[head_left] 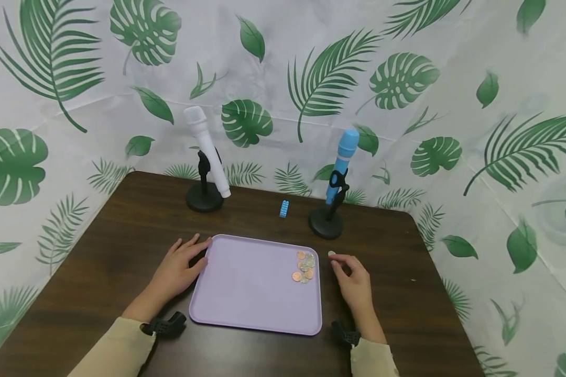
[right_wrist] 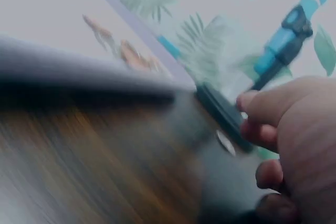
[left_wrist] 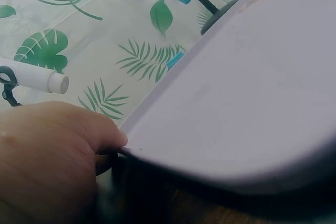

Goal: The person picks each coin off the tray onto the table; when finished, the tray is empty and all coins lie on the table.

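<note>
Nearest: two pale sleeves, left [head_left: 113, 350] and right [head_left: 372, 358], with a black wrist device [head_left: 165, 325] on the left wrist and a similar one on the right. Left hand [head_left: 175, 271]: fingers extended and relaxed, touching the left rim of a lilac tray [head_left: 250, 293] at and near its far left corner, not curled round anything in the head view. Right hand [head_left: 356, 285]: just right of the tray, fingers loosely bent, thumb and forefinger apart, nothing seen held; a lone silver-coloured coin [head_left: 332, 253] lies on the table at the forefinger's tip in the head view. Right wrist view shows this coin near the fingertips; cannot tell whether they touch it. Tray lies flat on the dark wooden table [head_left: 401, 324]; within it, toward the far right corner, a cluster of coins [head_left: 304, 266], copper- and silver-coloured, some overlapping. Beyond the tray: a small blue studded block [head_left: 284, 209], then two black stands, right base [head_left: 325, 224] and left base [head_left: 204, 199], the right one carrying a tilted blue microphone [head_left: 343, 159], the left one a tilted white microphone [head_left: 210, 152]. Farthest: white backdrop [head_left: 283, 31] printed with green leaves
</note>
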`<state>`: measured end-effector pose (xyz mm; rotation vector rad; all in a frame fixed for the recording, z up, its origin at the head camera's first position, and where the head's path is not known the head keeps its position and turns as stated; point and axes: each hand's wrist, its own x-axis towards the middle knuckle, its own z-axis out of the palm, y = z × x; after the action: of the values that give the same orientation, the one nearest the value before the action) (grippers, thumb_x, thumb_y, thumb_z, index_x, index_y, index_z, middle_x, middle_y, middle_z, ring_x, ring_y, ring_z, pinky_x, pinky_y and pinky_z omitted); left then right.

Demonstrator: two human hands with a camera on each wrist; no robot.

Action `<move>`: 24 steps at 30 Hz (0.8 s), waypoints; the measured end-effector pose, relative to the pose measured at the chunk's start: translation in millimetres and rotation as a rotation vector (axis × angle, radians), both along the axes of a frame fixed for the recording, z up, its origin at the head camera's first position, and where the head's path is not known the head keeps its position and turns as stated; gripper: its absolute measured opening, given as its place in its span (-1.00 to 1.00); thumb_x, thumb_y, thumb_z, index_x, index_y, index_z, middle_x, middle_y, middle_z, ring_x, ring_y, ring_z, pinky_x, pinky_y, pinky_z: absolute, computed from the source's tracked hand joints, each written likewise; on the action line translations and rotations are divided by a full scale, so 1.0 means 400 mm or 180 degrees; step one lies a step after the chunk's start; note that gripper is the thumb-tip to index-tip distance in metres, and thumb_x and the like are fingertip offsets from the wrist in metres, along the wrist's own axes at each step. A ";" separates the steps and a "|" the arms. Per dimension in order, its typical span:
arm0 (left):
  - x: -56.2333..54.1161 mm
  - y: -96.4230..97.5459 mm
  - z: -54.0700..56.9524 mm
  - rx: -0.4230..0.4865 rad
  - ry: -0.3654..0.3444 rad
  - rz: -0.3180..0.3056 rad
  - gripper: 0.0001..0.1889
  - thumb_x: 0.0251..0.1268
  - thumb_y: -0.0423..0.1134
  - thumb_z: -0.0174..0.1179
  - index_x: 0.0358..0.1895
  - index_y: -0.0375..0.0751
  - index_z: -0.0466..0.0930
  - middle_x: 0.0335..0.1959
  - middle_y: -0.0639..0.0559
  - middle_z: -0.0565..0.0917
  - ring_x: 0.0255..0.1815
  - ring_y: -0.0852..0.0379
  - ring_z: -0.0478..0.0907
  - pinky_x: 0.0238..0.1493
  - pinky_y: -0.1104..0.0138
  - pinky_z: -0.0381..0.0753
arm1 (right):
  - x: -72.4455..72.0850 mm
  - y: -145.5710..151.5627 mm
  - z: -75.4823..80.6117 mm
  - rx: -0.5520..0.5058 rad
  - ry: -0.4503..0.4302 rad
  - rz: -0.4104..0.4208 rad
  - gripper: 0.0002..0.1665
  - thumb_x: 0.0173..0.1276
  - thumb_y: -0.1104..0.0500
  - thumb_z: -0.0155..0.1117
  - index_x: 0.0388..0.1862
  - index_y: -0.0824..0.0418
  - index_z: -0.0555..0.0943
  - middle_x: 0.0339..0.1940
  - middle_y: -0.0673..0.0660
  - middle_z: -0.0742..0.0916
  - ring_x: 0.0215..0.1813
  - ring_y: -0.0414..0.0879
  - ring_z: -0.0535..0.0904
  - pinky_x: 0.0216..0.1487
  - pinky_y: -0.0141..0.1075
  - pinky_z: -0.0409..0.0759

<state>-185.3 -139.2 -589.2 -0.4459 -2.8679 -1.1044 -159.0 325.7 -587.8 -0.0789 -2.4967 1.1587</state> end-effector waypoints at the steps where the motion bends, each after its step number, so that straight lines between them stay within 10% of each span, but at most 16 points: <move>1: 0.001 -0.002 -0.001 -0.0015 -0.0009 0.0005 -0.41 0.60 -0.18 0.25 0.62 -0.13 0.47 0.60 -0.22 0.51 0.75 -0.31 0.25 0.76 -0.38 -0.07 | 0.003 -0.014 0.001 -0.0187 -0.0039 0.0076 -0.84 0.52 0.20 0.48 0.01 0.05 0.86 -0.06 0.06 0.86 -0.13 -0.17 0.65 -0.17 -0.48 0.60; 6: 0.003 -0.004 -0.002 -0.0039 -0.0080 -0.0023 -0.41 0.62 -0.16 0.23 0.63 -0.13 0.45 0.61 -0.22 0.49 0.76 -0.31 0.22 0.76 -0.38 -0.09 | 0.020 -0.079 0.011 -0.0478 -0.0337 0.0341 -0.85 0.53 0.16 0.48 0.01 0.00 0.85 -0.11 0.05 0.85 -0.17 -0.09 0.64 -0.19 -0.43 0.64; 24: -0.006 -0.003 0.003 0.0022 -0.0048 -0.0070 -0.41 0.61 -0.18 0.25 0.62 -0.15 0.46 0.61 -0.25 0.50 0.76 -0.34 0.23 0.76 -0.37 -0.08 | 0.008 -0.110 0.002 0.0494 -0.0373 0.0500 -0.65 0.34 0.14 0.66 0.11 -0.03 0.88 -0.38 -0.02 0.54 -0.35 -0.16 0.44 -0.39 -0.38 0.46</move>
<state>-187.8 -140.5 -587.8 -0.4719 -2.8779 -1.1255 -155.8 281.8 -587.0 0.0957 -2.7293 1.0419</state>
